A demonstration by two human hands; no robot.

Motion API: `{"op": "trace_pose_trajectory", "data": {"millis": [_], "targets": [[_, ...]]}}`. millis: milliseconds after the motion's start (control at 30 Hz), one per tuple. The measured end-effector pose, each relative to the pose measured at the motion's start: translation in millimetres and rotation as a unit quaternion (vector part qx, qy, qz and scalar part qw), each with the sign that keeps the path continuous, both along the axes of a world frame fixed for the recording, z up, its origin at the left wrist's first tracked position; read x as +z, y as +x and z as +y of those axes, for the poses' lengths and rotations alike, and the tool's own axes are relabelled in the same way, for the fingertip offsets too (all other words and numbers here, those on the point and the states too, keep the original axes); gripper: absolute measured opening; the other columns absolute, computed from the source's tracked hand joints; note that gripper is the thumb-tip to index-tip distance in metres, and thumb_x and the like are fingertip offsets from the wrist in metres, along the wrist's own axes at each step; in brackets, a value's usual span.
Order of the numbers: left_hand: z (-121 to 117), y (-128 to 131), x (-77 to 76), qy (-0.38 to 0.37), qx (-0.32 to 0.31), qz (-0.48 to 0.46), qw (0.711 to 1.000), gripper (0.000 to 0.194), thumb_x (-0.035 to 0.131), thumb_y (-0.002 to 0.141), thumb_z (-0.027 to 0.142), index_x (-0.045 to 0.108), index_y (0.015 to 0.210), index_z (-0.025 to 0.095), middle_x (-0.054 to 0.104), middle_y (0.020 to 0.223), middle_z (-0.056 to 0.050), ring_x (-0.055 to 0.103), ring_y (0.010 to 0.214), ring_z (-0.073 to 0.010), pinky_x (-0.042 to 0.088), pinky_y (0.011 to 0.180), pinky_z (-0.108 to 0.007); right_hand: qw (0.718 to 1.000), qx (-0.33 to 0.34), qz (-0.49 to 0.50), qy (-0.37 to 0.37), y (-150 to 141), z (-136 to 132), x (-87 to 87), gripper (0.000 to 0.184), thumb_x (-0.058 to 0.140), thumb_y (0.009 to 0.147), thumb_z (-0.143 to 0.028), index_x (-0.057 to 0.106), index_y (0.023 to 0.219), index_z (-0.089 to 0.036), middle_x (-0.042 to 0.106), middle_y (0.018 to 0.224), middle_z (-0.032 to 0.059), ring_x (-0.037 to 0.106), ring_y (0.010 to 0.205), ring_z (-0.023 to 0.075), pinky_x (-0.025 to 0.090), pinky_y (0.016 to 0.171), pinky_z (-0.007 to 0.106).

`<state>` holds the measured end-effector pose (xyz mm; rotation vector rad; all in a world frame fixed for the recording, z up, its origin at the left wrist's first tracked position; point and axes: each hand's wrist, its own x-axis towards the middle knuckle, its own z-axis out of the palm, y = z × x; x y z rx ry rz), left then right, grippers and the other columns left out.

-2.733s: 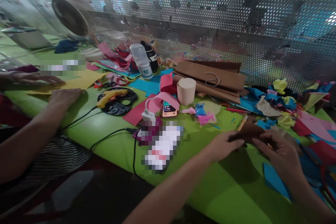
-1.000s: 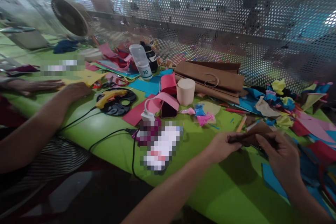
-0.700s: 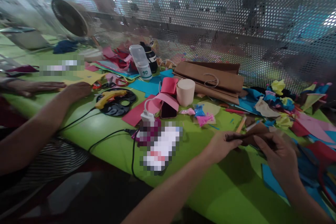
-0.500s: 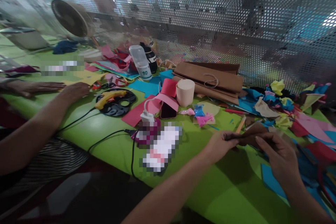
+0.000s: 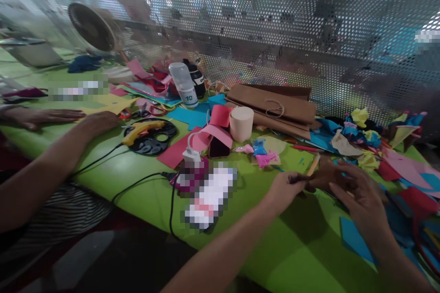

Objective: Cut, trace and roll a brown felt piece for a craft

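Over the green table my left hand pinches one end of a dark brown paper piece held just above the surface. My right hand curls its fingers round the other end of the same piece, which partly hides it. A wooden pencil lies just beyond the piece. Blue paper lies under my right wrist.
Another person's arm and hands rest at the left by yellow paper. Mid-table are a yellow glue gun on a black palette, a phone, a cream cup, brown paper bags, a white bottle. Coloured scraps pile at right. A fan stands far left.
My hands have kept working the brown piece, shifting slightly left and away; the phone's screen, lit at first, is dark. The other person's hand slid forward on the yellow paper.
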<state>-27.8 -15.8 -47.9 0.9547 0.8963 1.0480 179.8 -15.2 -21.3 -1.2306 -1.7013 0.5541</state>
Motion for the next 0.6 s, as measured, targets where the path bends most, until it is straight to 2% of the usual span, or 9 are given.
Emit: {"op": "trace_pose_trajectory", "data": {"millis": [100, 200, 367, 467, 600], "targets": [[0.8, -0.4, 2.9, -0.008, 0.013, 0.006, 1.0, 0.023, 0.066, 0.083, 0.019, 0.077, 0.098, 0.006, 0.08, 0.088, -0.013, 0.065, 0.066, -0.0127, 0.052, 0.067, -0.025, 0.995, 0.037, -0.088, 0.007, 2.9, 0.7, 4.9, 0.04, 0.073, 0.089, -0.041, 0.068, 0.129, -0.041, 0.041, 0.162, 0.0027, 0.061, 0.129, 0.0313, 0.06, 0.096, 0.043], [1.1, -0.7, 5.0, -0.025, 0.023, 0.002, 0.999, 0.021, 0.067, 0.082, 0.019, 0.077, 0.097, 0.007, 0.08, 0.086, -0.013, 0.065, 0.066, -0.013, 0.051, 0.066, -0.025, 0.986, 0.055, -0.152, 0.037, 5.2, 0.4, 8.3, 0.038, 0.072, 0.092, -0.037, 0.068, 0.129, -0.042, 0.036, 0.166, 0.0029, 0.06, 0.131, 0.0337, 0.059, 0.099, 0.047], [0.7, -2.0, 5.0, -0.028, 0.011, 0.003, 1.0, 0.023, 0.067, 0.081, 0.019, 0.077, 0.099, 0.007, 0.08, 0.087, -0.013, 0.069, 0.07, -0.0141, 0.052, 0.068, -0.025, 0.967, 0.053, -0.223, 0.114, 6.6, 1.0, 12.3, 0.032, 0.071, 0.093, -0.034, 0.068, 0.125, -0.037, 0.041, 0.164, 0.0067, 0.055, 0.139, 0.0393, 0.054, 0.104, 0.055], [0.5, -2.6, 3.7, -0.024, 0.006, 0.004, 1.0, 0.025, 0.067, 0.082, 0.02, 0.078, 0.1, 0.007, 0.081, 0.086, -0.012, 0.069, 0.071, -0.0141, 0.052, 0.069, -0.024, 0.961, 0.06, -0.241, 0.12, 8.6, 3.0, 12.0, 0.026, 0.07, 0.093, -0.038, 0.067, 0.119, -0.034, 0.047, 0.16, 0.0081, 0.053, 0.141, 0.0415, 0.053, 0.104, 0.061], [0.7, -2.2, 2.8, -0.031, 0.012, -0.004, 0.999, 0.024, 0.067, 0.081, 0.02, 0.078, 0.098, 0.008, 0.08, 0.087, -0.012, 0.07, 0.072, -0.0145, 0.053, 0.07, -0.024, 0.956, 0.064, -0.259, 0.125, 11.3, 6.3, 8.9, 0.019, 0.066, 0.095, -0.04, 0.067, 0.113, -0.032, 0.049, 0.159, 0.0095, 0.055, 0.138, 0.0402, 0.054, 0.101, 0.058]]}}
